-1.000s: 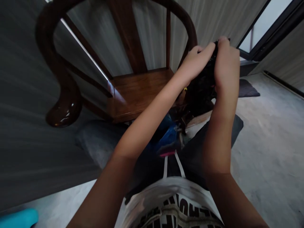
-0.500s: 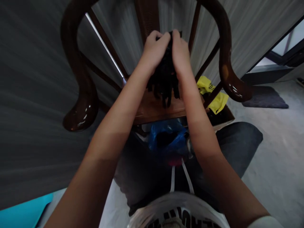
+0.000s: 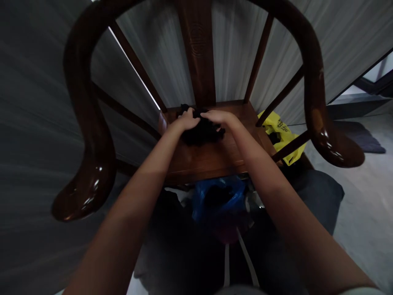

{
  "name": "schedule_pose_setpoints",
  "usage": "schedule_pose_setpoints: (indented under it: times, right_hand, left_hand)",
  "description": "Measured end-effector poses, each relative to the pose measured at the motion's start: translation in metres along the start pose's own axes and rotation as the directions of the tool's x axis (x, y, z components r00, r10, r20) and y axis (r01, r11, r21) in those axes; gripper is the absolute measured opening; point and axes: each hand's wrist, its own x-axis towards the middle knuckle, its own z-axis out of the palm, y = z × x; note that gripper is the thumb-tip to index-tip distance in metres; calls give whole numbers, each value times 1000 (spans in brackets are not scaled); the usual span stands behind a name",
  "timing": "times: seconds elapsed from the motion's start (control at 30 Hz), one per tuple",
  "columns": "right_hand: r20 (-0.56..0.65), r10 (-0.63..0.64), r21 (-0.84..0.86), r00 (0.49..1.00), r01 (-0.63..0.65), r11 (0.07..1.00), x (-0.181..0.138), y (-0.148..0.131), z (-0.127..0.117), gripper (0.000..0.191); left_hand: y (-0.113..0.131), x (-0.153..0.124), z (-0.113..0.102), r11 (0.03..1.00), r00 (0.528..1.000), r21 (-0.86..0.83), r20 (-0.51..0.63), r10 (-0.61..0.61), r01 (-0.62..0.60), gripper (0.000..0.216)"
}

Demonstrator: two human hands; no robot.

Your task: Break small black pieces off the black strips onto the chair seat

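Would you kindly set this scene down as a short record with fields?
left hand: on the left of the black bundle, grip unclear
right hand: on its right side, grip unclear
bundle position: lying on the wooden chair seat, toward the back
nearby: yellow bag right of the seat; blue bag below its front edge

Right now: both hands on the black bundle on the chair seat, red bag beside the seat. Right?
No: the head view shows a yellow bag, not red. The left hand and right hand are on the black bundle on the chair seat.
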Motion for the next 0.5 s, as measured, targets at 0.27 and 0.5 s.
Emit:
schedule_pose_setpoints:
  times: [0.27,0.5]
  right_hand:
    - [-89,-107,-117,990,96,988,-43,28,-26,32]
    - [27,44,-6,999,-44,999,-115,67,-17,29]
  left_hand:
    - [15,-29,11,880,949,357,-108,-295,314,72]
    - [84,-107,45,942,959,272,-143,243,-198,43]
